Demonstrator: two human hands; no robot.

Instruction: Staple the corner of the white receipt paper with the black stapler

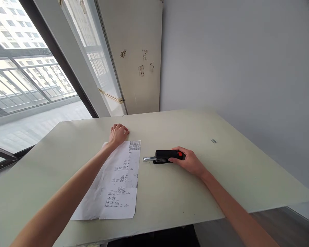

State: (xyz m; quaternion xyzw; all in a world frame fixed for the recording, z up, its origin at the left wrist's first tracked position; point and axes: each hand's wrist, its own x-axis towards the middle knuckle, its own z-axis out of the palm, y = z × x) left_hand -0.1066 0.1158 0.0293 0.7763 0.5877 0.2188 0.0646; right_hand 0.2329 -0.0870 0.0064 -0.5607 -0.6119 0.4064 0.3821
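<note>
My right hand (186, 159) is wrapped around the rear of a black stapler (167, 155) with a red part at its back end. The stapler lies sideways on the table, its silvery metal piece (149, 159) sticking out to the left. Left of it are printed sheets of paper (121, 181), creased, with a dense block of print at the top right corner. My left hand (118, 133) rests at the far edge of the sheets, fingers loosely bent down on the tabletop and partly hidden. My left forearm crosses over the paper's left part.
A small grey strip (213, 141), like a row of staples, lies on the pale table (185, 195) toward the right. Behind the table stand a stained white cabinet-like panel (141, 89) and a grey wall (234, 68). A window (28, 68) is at the left.
</note>
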